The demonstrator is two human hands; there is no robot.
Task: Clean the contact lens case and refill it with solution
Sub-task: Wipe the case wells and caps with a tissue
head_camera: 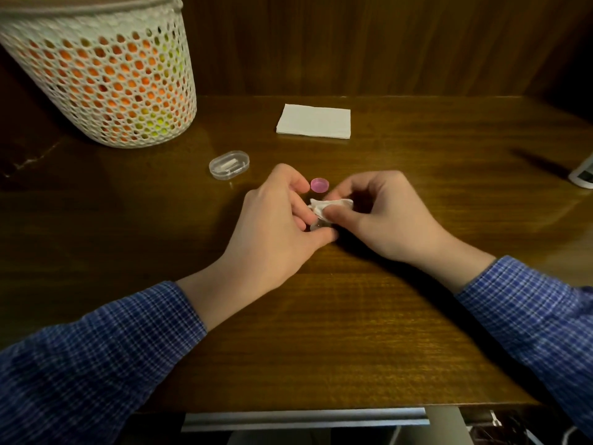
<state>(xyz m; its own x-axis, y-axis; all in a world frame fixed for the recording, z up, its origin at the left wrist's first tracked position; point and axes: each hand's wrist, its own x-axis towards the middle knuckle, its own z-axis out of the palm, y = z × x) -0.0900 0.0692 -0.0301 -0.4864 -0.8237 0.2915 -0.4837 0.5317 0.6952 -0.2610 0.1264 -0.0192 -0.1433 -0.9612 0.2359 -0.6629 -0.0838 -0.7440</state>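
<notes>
My left hand (pixel 276 226) pinches a small clear contact lens case (pixel 315 227) just above the wooden desk; only a sliver of the case shows between thumb and fingers. Pressed against the case is a crumpled white tissue (pixel 327 207), which my right hand (pixel 385 216) grips between thumb and fingers. A pink round cap (pixel 319 185) lies loose on the desk just behind my hands. A folded white tissue (pixel 314 121) lies flat further back.
A clear oval plastic box (pixel 229 164) with a white piece inside sits left of the cap. A white mesh basket (pixel 109 75) stands at the back left. A white device (pixel 582 175) pokes in at the right edge. Wooden panelling closes the back.
</notes>
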